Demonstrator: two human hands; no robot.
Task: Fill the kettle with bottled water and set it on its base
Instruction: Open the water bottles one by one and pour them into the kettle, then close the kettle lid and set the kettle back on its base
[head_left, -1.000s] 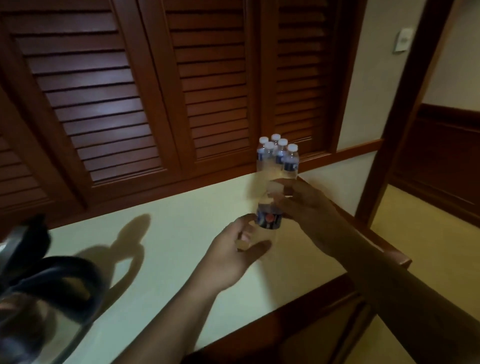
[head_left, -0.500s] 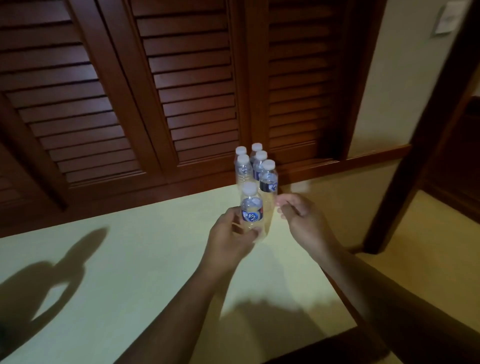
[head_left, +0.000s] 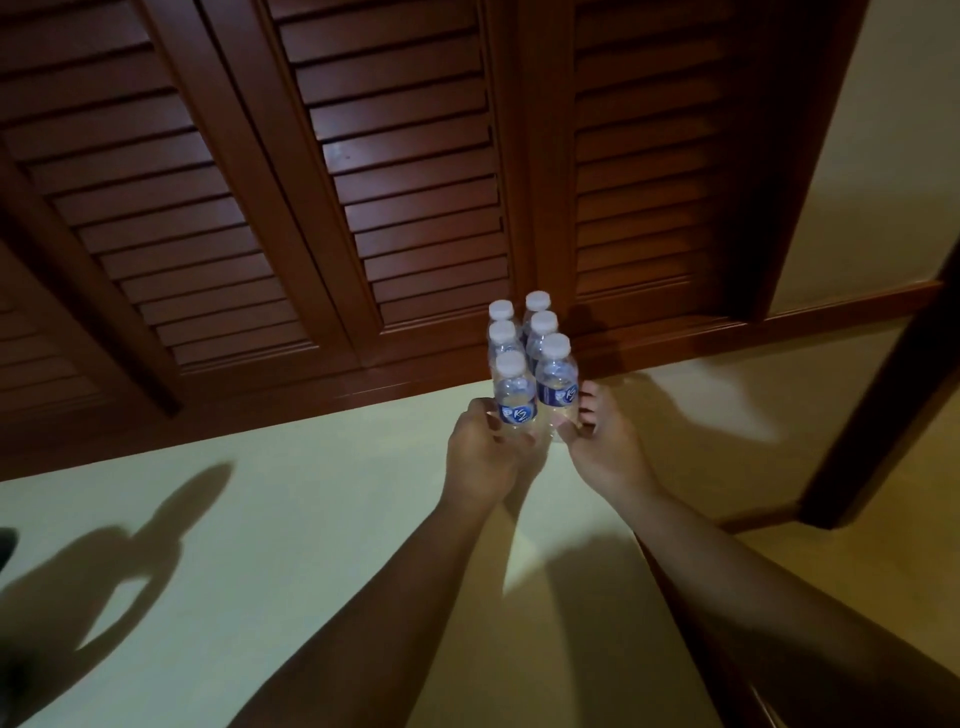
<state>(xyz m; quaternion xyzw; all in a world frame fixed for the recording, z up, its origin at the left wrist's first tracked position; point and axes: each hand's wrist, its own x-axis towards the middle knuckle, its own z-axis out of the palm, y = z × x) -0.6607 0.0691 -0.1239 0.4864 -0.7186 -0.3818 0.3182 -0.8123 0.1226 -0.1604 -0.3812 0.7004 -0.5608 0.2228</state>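
From your head camera, six small water bottles with white caps stand in two rows on a pale countertop (head_left: 260, 545), set against dark wooden louvered doors (head_left: 405, 171). Your left hand (head_left: 480, 457) wraps its fingers around the front left bottle (head_left: 514, 397), gripping it near its base. Your right hand (head_left: 605, 452) has its fingertips curled loosely against the base of the front right bottle (head_left: 557, 379); whether it truly grips is unclear.

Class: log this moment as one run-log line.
left hand: grips front clear plastic water bottle | right hand: touching neighbouring bottle | six white-capped bottles upright | kettle: unseen
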